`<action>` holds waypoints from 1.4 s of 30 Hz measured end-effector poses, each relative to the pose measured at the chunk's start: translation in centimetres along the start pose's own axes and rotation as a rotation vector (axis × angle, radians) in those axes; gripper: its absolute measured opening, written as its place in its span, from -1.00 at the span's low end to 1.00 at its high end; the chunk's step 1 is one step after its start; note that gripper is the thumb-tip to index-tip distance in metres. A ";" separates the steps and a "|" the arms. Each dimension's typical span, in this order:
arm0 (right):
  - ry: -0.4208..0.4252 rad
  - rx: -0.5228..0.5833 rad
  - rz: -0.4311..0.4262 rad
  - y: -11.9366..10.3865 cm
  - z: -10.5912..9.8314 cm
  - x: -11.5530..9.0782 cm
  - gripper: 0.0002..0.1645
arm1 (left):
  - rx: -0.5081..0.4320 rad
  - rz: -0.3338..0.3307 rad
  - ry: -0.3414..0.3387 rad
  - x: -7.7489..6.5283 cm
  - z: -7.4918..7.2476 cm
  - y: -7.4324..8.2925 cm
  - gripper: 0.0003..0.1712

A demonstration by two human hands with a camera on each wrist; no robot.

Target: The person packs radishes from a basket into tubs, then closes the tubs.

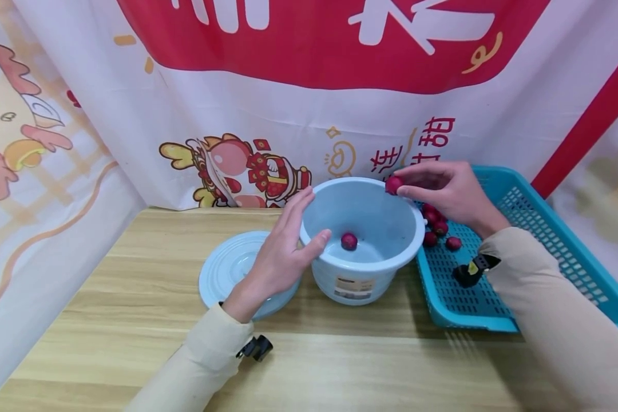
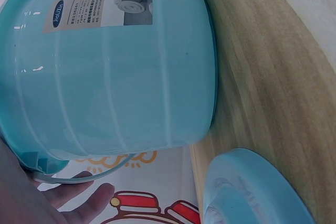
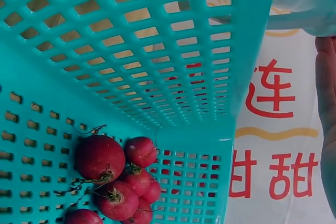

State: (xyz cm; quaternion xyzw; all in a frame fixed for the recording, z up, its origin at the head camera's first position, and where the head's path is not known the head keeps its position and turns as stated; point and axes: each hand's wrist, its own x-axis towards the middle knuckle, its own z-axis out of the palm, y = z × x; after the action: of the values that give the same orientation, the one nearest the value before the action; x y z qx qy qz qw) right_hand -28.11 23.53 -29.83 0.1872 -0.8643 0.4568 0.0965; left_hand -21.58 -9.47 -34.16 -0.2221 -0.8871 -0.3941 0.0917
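Observation:
A light blue bucket (image 1: 363, 277) stands on the table, with one red radish (image 1: 348, 241) on its bottom. My left hand (image 1: 287, 252) rests at the bucket's left rim, thumb over the edge and fingers straight along the outside. The left wrist view shows those fingers (image 2: 93, 200) beside the bucket's handle (image 2: 86, 178). Over the back right rim, my right hand (image 1: 440, 189) pinches another radish (image 1: 393, 185) between thumb and fingertips. In the right wrist view only an edge of the right hand (image 3: 328, 114) shows; its radish is out of that view.
A teal perforated basket (image 1: 474, 320) stands right of the bucket and holds several radishes (image 3: 100, 157). The round blue lid (image 1: 218, 274) lies on the wooden table (image 1: 118, 309) to the left, partly behind my left hand. A printed cloth (image 1: 288, 114) hangs behind.

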 end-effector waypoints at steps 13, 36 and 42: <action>-0.024 -0.090 -0.028 -0.9 0.9 -0.2 -0.53 | 0.001 0.000 0.002 0.0 -0.1 0.1 -0.02; -0.023 -0.226 -0.242 -0.8 1.5 -0.1 -0.56 | 0.000 0.002 0.011 0.0 0.0 0.1 -0.02; -0.024 -0.252 -0.263 -0.8 1.5 -0.1 -0.54 | -0.001 -0.002 0.012 0.0 0.0 0.2 -0.02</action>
State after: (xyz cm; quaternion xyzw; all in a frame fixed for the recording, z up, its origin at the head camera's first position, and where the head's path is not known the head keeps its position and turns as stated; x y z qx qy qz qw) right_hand -27.71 21.89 -30.10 0.2905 -0.8839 0.3258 0.1676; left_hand -21.45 -9.36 -34.06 -0.2189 -0.8865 -0.3960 0.0965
